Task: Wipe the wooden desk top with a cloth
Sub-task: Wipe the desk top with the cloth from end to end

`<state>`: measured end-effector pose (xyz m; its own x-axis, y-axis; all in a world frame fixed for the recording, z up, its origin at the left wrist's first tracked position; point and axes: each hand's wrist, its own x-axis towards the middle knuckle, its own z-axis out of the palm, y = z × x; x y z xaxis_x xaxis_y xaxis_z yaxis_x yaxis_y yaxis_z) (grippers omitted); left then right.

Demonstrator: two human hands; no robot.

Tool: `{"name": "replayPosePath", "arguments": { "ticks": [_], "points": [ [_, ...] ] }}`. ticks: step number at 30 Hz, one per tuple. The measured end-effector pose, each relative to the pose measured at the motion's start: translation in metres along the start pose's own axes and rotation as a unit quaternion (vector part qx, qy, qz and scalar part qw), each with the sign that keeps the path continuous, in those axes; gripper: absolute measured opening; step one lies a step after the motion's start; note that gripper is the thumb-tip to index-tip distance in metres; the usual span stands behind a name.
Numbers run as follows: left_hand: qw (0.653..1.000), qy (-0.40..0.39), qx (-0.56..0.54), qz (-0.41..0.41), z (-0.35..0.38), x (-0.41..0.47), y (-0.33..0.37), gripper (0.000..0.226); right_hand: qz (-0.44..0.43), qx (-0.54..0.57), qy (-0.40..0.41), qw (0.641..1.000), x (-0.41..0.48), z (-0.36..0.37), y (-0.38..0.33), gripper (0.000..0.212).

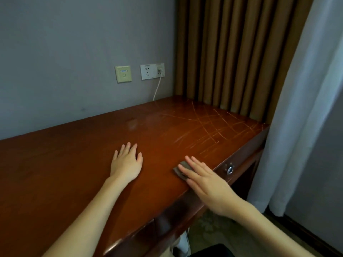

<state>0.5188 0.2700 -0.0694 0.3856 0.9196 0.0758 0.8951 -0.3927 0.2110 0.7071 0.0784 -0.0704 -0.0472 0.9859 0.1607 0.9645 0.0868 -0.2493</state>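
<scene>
The right hand (pixel 206 182) presses a grey cloth (pixel 181 170) flat-fingered on the desk top (pixel 74 173), while the left hand (pixel 127 162) rests beside it, fingers straight.

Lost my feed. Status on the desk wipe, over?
Left hand open, flat on desk. Right hand flat on cloth near front edge. Cord at back edge, far from both.
</scene>
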Motion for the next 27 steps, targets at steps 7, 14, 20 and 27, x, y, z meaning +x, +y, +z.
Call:
{"name": "replayPosePath", "arguments": {
  "ticks": [7,14,20,27],
  "points": [
    [1.0,0.001,0.003,-0.006,0.001,0.0,0.003,0.054,0.16,-0.035,0.033,0.986,0.038,-0.01,0.062,0.053],
    [1.0,0.001,0.004,-0.008,0.001,0.0,0.004,0.054,0.094,-0.075,-0.008,0.993,0.085,0.0,0.027,0.051],
    [1.0,0.003,0.002,-0.009,0.001,0.001,0.003,0.054,-0.048,-0.034,-0.045,0.997,0.043,-0.004,0.007,0.069],
    [1.0,0.008,0.008,-0.012,0.005,0.002,0.002,0.055,0.075,-0.012,-0.037,0.996,0.041,-0.026,0.08,0.047]
  ]
}}
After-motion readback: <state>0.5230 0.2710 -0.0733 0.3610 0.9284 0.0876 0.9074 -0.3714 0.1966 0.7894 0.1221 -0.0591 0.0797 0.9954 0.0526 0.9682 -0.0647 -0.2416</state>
